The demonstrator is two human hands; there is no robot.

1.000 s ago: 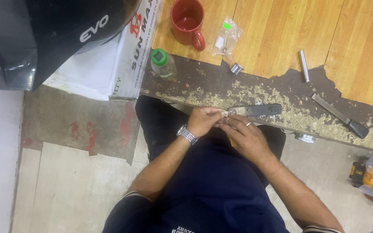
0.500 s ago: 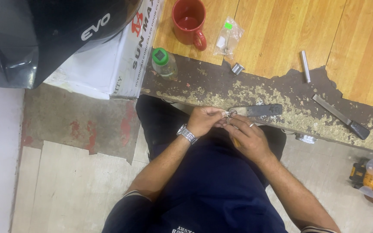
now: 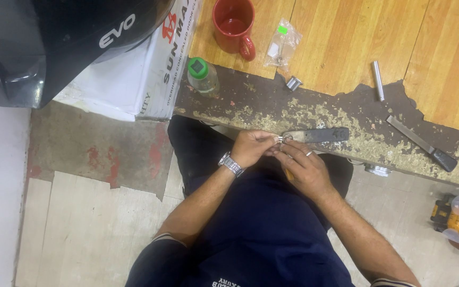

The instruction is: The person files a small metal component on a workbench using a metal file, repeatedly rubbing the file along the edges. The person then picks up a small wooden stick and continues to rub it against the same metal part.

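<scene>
Both hands meet at the surface (image 3: pixel 346 106) edge: the left hand (image 3: pixel 252 149) pinches a small metal piece (image 3: pixel 281 139), and the right hand (image 3: pixel 303 169) closes its fingers beside it. The flat file (image 3: pixel 314 135) lies just beyond them, its long axis running to the right, nearer the right hand.

Varnished wooden bench (image 3: pixel 442 58), worn rough and matt along its edge; glossy red ceramic mug (image 3: pixel 233 24); dull metal file (image 3: pixel 314 135).
</scene>
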